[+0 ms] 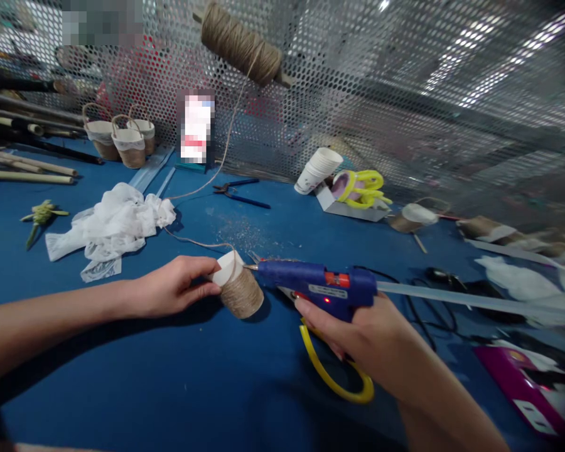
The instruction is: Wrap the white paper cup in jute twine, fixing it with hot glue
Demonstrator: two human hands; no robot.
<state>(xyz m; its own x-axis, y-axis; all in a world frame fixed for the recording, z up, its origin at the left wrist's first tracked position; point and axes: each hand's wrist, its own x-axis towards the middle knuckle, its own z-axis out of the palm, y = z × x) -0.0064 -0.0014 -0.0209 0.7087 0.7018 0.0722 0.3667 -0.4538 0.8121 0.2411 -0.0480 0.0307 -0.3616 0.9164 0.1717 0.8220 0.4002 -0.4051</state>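
Observation:
My left hand [186,285] pinches the rim of a small white paper cup [242,289] whose side is wrapped in brown twine. The cup lies tilted over the blue table. In my right hand [353,333] is a blue glue gun [306,279], its red light lit and its metal nozzle at the cup near the rim. A long translucent glue stick [452,298] sticks out of its back. Yellow-handled scissors [336,370] hang or lie by my right hand; I cannot tell which. Twine [193,240] runs from the cup towards the spool [240,43].
White lace [117,220] lies heaped at left, with pliers [242,191] further back. Several finished twine baskets [129,147] stand back left beside sticks [28,176]. Stacked paper cups [317,169] lean near a tray [351,209]. A black cable [417,314] and purple package [518,389] are at right.

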